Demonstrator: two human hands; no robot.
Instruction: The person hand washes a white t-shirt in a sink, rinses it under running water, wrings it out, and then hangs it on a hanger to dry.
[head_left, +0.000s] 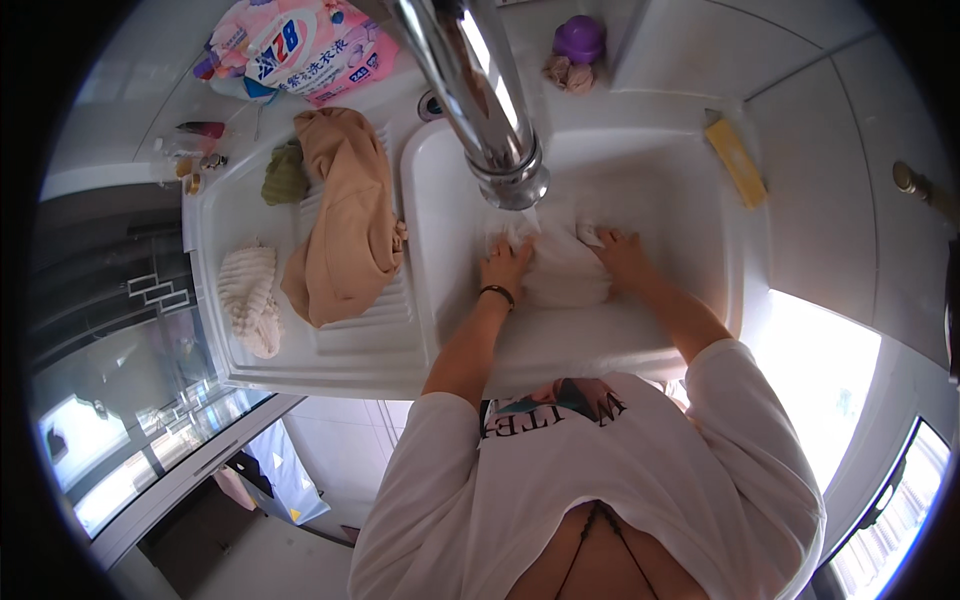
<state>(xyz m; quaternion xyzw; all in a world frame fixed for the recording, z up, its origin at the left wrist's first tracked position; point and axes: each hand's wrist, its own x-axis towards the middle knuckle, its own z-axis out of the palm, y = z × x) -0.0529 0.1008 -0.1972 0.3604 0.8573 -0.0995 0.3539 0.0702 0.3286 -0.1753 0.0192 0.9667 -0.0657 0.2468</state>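
Observation:
A wet white cloth (566, 270) lies in the basin of a white laundry sink (667, 187). At its left edge my left hand (508, 262) grips the fabric, with a dark bracelet on the wrist. My right hand (621, 256) holds the opposite side, its fingers on a bunched fold. Above the cloth hangs the chrome faucet (514, 176), and a thin stream of water (532, 219) falls from its spout onto the fabric between my hands. The fingertips are partly hidden in the folds.
On the ribbed washboard at left lie a tan garment (345, 225), a green cloth (285, 176) and a cream ribbed cloth (251, 296). Behind stands a pink laundry detergent pouch (307, 56). A yellow bar-shaped item (736, 165) rests on the right rim; a purple object (579, 40) sits at the back.

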